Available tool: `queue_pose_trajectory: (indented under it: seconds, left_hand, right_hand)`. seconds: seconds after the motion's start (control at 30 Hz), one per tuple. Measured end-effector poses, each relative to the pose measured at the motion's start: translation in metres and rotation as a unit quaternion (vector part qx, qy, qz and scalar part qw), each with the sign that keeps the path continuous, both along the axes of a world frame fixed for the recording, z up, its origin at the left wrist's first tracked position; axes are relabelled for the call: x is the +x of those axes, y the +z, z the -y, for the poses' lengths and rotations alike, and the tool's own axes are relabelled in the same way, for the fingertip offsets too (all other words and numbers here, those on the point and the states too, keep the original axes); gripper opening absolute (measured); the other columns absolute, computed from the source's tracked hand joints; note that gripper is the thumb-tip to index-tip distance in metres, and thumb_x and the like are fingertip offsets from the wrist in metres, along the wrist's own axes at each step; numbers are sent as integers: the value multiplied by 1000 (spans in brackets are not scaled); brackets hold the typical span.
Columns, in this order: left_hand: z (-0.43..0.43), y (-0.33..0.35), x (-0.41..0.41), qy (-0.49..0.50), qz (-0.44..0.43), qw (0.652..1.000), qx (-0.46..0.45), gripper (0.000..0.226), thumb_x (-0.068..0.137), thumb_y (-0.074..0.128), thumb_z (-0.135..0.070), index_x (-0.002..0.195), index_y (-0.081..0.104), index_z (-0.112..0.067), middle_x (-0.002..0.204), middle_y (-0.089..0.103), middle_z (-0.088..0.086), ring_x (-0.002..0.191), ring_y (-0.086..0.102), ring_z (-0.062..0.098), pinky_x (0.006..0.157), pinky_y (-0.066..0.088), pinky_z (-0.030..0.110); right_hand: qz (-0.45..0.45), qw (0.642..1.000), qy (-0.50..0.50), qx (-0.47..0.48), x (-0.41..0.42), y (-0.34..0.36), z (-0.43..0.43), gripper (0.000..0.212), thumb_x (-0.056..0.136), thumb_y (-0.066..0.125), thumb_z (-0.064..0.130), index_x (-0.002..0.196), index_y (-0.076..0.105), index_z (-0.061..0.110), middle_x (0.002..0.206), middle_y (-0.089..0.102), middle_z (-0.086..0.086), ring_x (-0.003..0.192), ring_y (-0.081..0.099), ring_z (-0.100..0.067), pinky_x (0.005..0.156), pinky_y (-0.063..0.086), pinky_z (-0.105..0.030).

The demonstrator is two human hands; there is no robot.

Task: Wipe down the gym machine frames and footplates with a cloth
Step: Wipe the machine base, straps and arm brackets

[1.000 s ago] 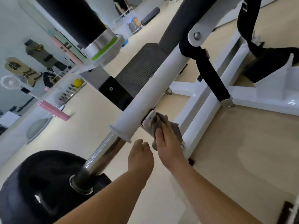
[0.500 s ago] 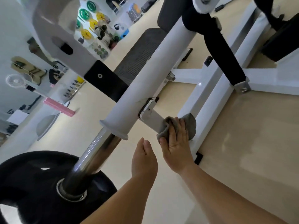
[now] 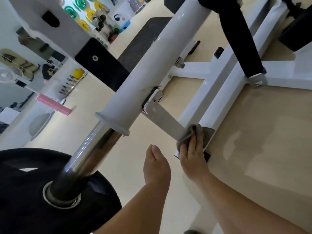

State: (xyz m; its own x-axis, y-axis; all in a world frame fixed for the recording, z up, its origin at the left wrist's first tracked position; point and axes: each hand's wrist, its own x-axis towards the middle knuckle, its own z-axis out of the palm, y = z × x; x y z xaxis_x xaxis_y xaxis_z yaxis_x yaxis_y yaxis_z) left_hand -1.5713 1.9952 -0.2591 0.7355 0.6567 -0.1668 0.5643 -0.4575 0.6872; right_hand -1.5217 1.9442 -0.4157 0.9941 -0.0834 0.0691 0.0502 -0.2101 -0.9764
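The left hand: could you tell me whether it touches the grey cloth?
Apart: the head view shows floor between the left hand and the grey cloth.

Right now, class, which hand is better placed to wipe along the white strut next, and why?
Right hand: it presses the grey cloth onto the lower end of the white strut. The left hand hangs beside it, empty.

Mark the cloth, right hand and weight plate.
cloth (image 3: 188,135), head view, bunched folds above fingers
right hand (image 3: 192,155), head view, back of hand
weight plate (image 3: 25,200), head view, black face left of hub
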Motion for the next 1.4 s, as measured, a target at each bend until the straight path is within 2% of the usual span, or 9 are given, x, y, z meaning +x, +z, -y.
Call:
queue_pose_trajectory:
  seconds: [0.33, 0.53, 0.63, 0.7, 0.87, 1.03, 1.2, 1.3, 1.4]
  left_hand:
    - [4, -8, 3, -6, 11, 999, -45, 48, 109, 26, -44, 146, 51, -25, 141, 54, -10, 131, 48, 15, 116, 34, 36]
    - [9, -12, 2, 8, -9, 998, -59, 38, 107, 30, -44, 99, 59, -19, 89, 59, -8, 91, 55, 18, 97, 46, 38]
    - [22, -4, -2, -18, -43, 996, -81, 42, 105, 35, -36, 64, 40, -26, 63, 34, -9, 65, 32, 16, 65, 34, 33]
    - [30, 2, 2, -52, -63, 991, -102, 39, 106, 36, -32, 66, 41, -29, 66, 37, -10, 63, 34, 14, 62, 30, 31]
    - [49, 15, 15, -54, -48, 955, -287, 33, 103, 47, -54, 109, 69, -31, 109, 74, -8, 102, 69, 12, 99, 53, 38]
    - [59, 14, 7, 33, -21, 923, -384, 35, 99, 64, -44, 107, 74, -12, 99, 78, 9, 79, 75, 27, 73, 57, 38]
    - [29, 2, 2, 187, 44, 941, -277, 20, 103, 56, -26, 114, 65, -12, 94, 74, 15, 83, 72, 30, 77, 61, 41]
    - [32, 27, 11, 174, 188, 949, -184, 21, 106, 45, -37, 108, 63, -28, 89, 76, 7, 71, 68, 23, 63, 52, 32]
    - [57, 54, 29, 103, 259, 932, -232, 21, 106, 44, -47, 94, 61, -41, 94, 67, -9, 78, 59, 6, 62, 45, 26]
  right_hand:
    - [193, 981, -1, -24, 15, 69, 7, 67, 107, 39, 35, 163, 14, 9, 171, 3, -13, 159, -2, -27, 128, 12, -50]
    - [19, 997, 49, -50, -6, -2, 35, 63, 107, 37, 32, 164, 13, 19, 172, -7, 4, 156, 17, -20, 112, 42, -41]
    - [-28, 994, 72, -77, -2, 18, 66, 48, 103, 52, 29, 150, 46, 26, 165, 31, 11, 129, 49, -15, 83, 46, -32]
    - [-53, 993, 87, -56, 2, 41, 88, 44, 96, 65, 32, 139, 57, 35, 134, 66, 7, 111, 63, -18, 84, 50, -30]
    - [-93, 979, 142, 110, -13, 97, 107, 53, 87, 79, 23, 119, 45, 48, 97, 74, 14, 85, 72, -2, 68, 54, -24]
    - [-161, 937, 275, 145, -27, 132, 104, 42, 85, 64, 1, 116, 63, 29, 100, 68, -5, 64, 61, -5, 53, 45, -19]
    - [-219, 962, 59, 155, 7, 121, 118, 20, 90, 56, 21, 84, 74, 17, 97, 74, -3, 93, 69, -24, 85, 54, -42]
    - [-61, 993, 90, -43, 24, 120, 111, 34, 105, 43, 26, 133, 62, 25, 142, 55, -1, 139, 44, -20, 108, 40, -34]
    - [-12, 947, 191, -260, 45, 119, 102, 51, 109, 28, 33, 159, 32, 29, 171, 14, -4, 159, 0, -24, 127, 15, -46]
